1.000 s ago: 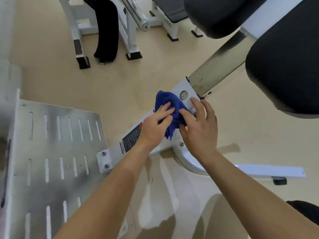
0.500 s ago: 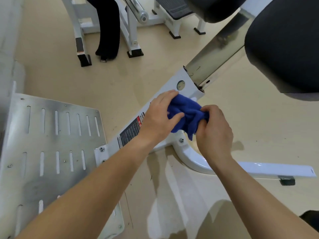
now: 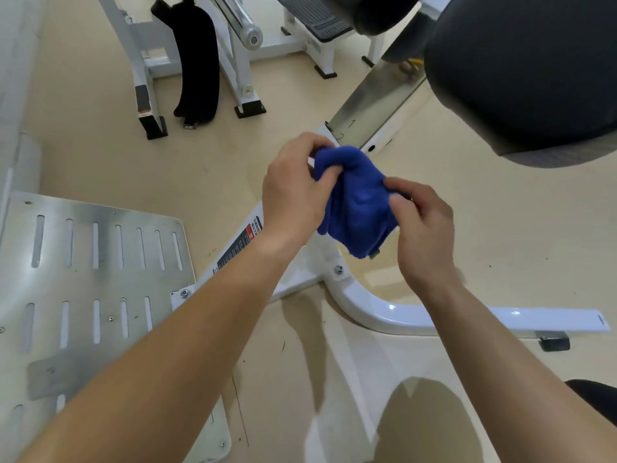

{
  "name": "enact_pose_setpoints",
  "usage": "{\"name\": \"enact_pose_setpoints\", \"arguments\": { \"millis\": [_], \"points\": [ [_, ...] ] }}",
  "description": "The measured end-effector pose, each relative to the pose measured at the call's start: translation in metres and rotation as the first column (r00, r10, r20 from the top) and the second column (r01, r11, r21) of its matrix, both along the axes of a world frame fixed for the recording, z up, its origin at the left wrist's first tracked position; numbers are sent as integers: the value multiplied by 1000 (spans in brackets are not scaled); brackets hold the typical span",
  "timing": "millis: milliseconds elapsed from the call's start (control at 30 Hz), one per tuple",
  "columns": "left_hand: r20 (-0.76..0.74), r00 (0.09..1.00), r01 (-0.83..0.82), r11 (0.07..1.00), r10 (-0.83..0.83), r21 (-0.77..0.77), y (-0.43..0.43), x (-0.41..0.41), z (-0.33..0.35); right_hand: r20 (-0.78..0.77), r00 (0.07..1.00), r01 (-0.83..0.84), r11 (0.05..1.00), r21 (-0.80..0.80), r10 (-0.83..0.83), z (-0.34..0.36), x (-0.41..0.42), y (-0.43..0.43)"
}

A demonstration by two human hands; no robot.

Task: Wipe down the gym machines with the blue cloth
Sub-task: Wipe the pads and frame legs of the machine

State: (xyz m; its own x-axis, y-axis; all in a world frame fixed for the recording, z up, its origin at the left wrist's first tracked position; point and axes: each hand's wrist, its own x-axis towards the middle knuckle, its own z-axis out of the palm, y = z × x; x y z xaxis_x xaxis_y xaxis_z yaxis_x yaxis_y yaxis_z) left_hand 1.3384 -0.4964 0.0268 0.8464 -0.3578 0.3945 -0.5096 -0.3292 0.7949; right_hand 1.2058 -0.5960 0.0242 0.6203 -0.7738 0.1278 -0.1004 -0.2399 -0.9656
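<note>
Between the fingers of both hands hangs the bunched blue cloth: left hand and right hand pinch it above the white machine frame.

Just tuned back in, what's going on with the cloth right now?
A person holds the bunched blue cloth in both hands over the white machine frame. The left hand grips its upper left; the right hand pinches its right side. It seems held clear of the frame, not wiping just now.
</note>
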Motion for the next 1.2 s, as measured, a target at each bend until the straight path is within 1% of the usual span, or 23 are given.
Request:
{"name": "enact_pose_setpoints", "arguments": {
  "millis": [33, 133, 200, 300, 333, 400, 433, 500, 567, 633, 733, 800, 900, 1000, 1100, 1133, 1200],
  "points": [
    [13, 999, -47, 999, 47, -10, -3, 1, 2, -8, 1000, 15, 1000, -12, -15, 0, 7, 0],
    [104, 984, -151, 988, 146, 38, -9, 2, -4, -142, 990, -21, 996, -82, 9, -10, 29, -2],
    [147, 980, -144, 988, 135, 52, -12, -1, -15, -216, 976, -43, 995, -95, 22, -19, 35, 0],
    [191, 977, -109, 992, 95, 67, -11, -8, -26, -370, 927, -35, 972, -234, -56, -20, 33, 1],
    [188, 978, -104, 992, 89, 70, -8, -11, -28, -375, 927, -61, 972, -227, -29, -18, 32, 2],
    [184, 982, -59, 993, 39, 105, -4, -15, -31, -332, 939, -126, 988, -91, 90, -15, 30, 6],
    [185, 983, -15, 988, -13, 152, -2, -17, -33, -315, 941, -143, 989, -33, 126, -15, 31, 9],
    [163, 978, 84, 958, -132, 274, -2, -17, -36, -290, 949, -135, 991, -14, 125, -16, 34, 13],
    [80, 975, 170, 922, -210, 349, -4, -12, -34, -257, 963, -86, 996, -3, 82, -18, 39, 17],
    [-1, 967, 240, 911, -254, 335, -5, -4, -31, -199, 978, -44, 997, 60, 55, -21, 45, 19],
    [-27, 950, 304, 901, -311, 309, -9, 8, -27, -42, 998, -31, 985, 172, 39, -27, 45, 19],
    [-18, 948, 308, 901, -318, 305, -14, 11, -28, 34, 998, -56, 973, 222, 50, -31, 44, 19],
    [17, 950, 297, 921, -311, 251, -21, 7, -27, 71, 995, -91, 953, 289, 74, -32, 51, 8],
    [13, 974, 217, 952, -225, 215, -23, -2, -23, 90, 992, -109, 942, 317, 84, -30, 61, -9],
    [0, 995, 94, 946, -99, 310, -30, -15, -20, 78, 991, -127, 935, 330, 107, -37, 61, -12],
    [7, 997, 73, 939, -80, 335, -33, -18, -20, 67, 991, -129, 930, 343, 113, -40, 59, -12],
    [29, 992, 105, 935, -122, 340, -33, -14, -18, 43, 989, -144, 917, 372, 138, -40, 55, -16]
  ]
}}
